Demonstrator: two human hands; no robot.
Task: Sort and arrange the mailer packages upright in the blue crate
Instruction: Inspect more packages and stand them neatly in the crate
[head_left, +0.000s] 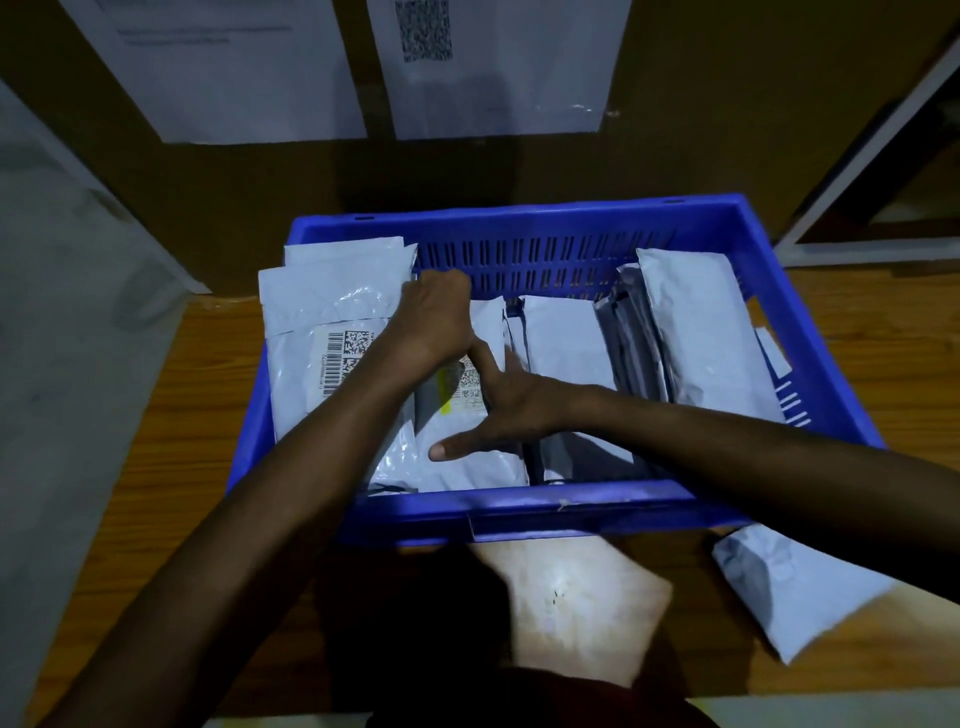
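The blue crate (545, 512) is rigid moulded plastic, rectangular, with rows of narrow slots through its walls; it sits on a wood-grain worktop (182, 467). Inside are glossy, crinkled poly mailers in white and grey, all flat and oblong; two large mailers (306, 322) lean against the left wall, the nearer one bearing a printed label with a barcode and square codes; a tight row of slim mailers (696, 332) stands on edge and tilts toward the right wall; a plain white mailer (561, 338) stands between the two groups.

The centre mailer (467, 462), white with a grey band, a yellow strip and a small printed label, lies tilted in the crate's middle, directly under both hands. The right hand (511, 405) is spread wide with straight fingers, its palm pressing down on this mailer, thumb stretched toward the near wall and forefinger pointing to the far wall; the left hand (434, 317) is at the mailer's far end with its fingers curled under, knuckles up; the fingertips are hidden, so I cannot tell whether they clasp the mailer's edge.

One loose mailer (789, 592), white and puffy, lies flat on the worktop outside the crate, near its front right corner; behind the crate stands a brown cardboard box (234, 208) with two paper sheets (234, 78) stuck on it, one carrying a blurred square code.
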